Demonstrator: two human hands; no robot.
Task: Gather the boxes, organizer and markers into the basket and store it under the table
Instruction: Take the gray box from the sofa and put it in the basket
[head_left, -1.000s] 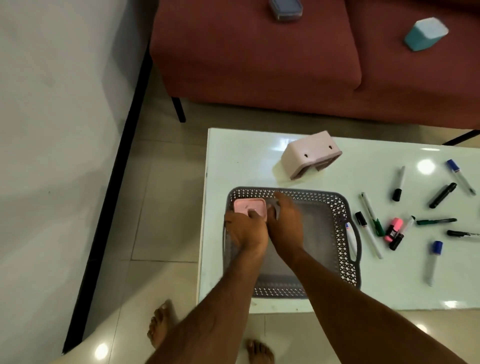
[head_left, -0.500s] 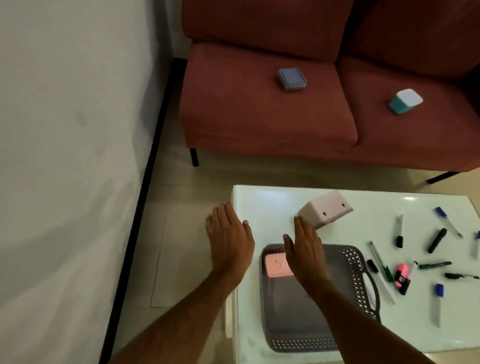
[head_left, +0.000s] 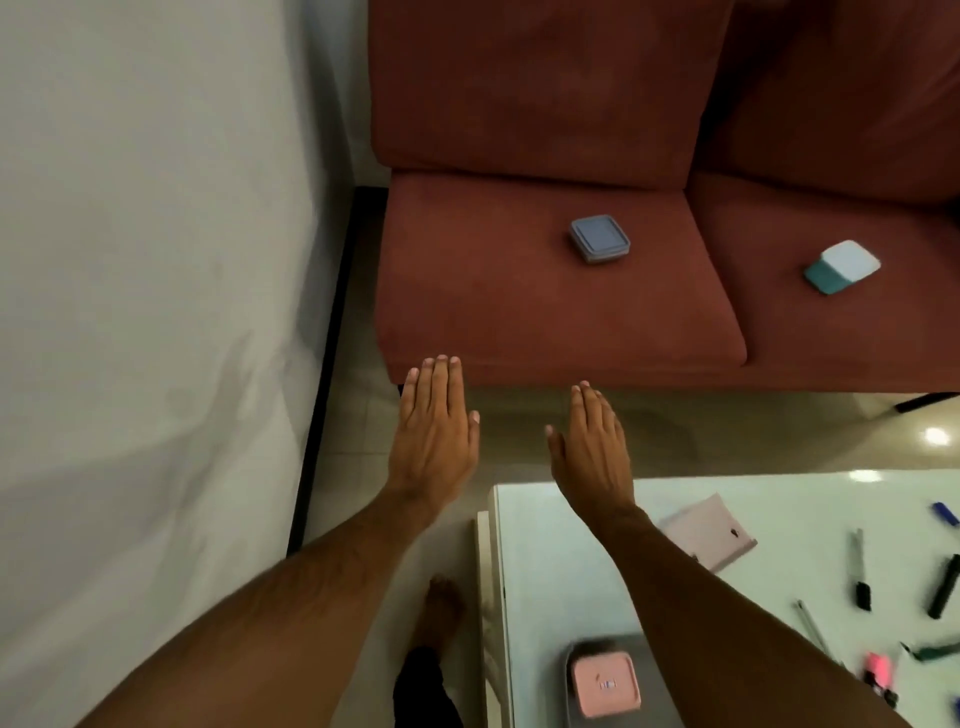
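Observation:
A pink box (head_left: 605, 684) lies in the far left corner of the grey basket (head_left: 587, 647), which my right forearm mostly hides. The pale pink organizer (head_left: 709, 530) lies on its side on the white table (head_left: 550, 566). Several markers (head_left: 860, 577) are scattered at the right. A grey-blue box (head_left: 600, 239) and a teal and white box (head_left: 841, 266) rest on the red sofa (head_left: 493, 291). My left hand (head_left: 436, 431) and my right hand (head_left: 592, 447) are both flat, empty and stretched forward over the floor, short of the sofa's front edge.
A white wall (head_left: 145, 312) with a black skirting strip runs along the left. A strip of tiled floor (head_left: 727, 431) separates the table from the sofa. My bare foot (head_left: 439, 613) stands left of the table's edge.
Both hands have left the pink box in the basket and reached forward past the table towards the sofa. The view has tilted up and forward.

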